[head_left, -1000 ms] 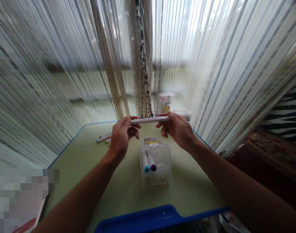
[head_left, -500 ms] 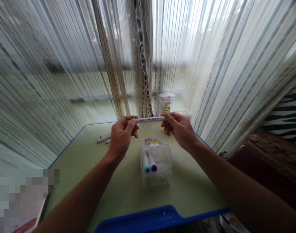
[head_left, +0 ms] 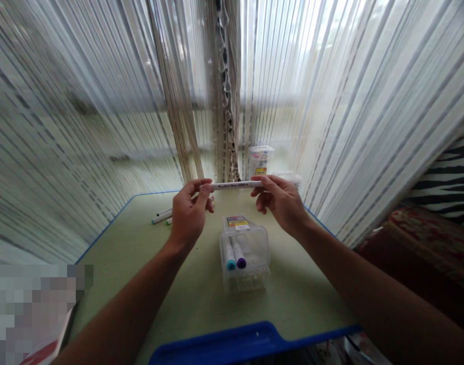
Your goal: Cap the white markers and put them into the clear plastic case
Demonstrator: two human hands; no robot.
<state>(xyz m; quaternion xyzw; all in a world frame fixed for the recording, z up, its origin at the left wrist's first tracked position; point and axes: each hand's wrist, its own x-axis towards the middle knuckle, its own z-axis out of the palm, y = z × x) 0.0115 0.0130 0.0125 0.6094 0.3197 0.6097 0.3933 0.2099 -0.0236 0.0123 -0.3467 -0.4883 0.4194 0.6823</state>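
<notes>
A white marker pen (head_left: 234, 186) with dark lettering is held level above the far part of the table, one end in each hand. My left hand (head_left: 189, 208) pinches its left end between thumb and fingers. At the other end, my right hand (head_left: 279, 200) grips it the same way. The marker's tips are hidden by my fingers. Below and between the hands lies a clear plastic case (head_left: 256, 246), holding a marker with a teal end (head_left: 230, 264) and one with a purple end (head_left: 241, 262). Beyond my left hand, several white markers (head_left: 162, 217) lie partly covered.
The green table (head_left: 193, 299) has a blue edge and a blue tray lip (head_left: 216, 347) at the front. At the back right stand a clear upright container (head_left: 261, 157) and another clear plastic piece (head_left: 288, 176). String curtains (head_left: 113, 101) hang close behind the table.
Both hands keep hold of the marker. The marker and hands have shifted very slightly up and to the left, and its lettering has turned a little. The clear case stays put.
</notes>
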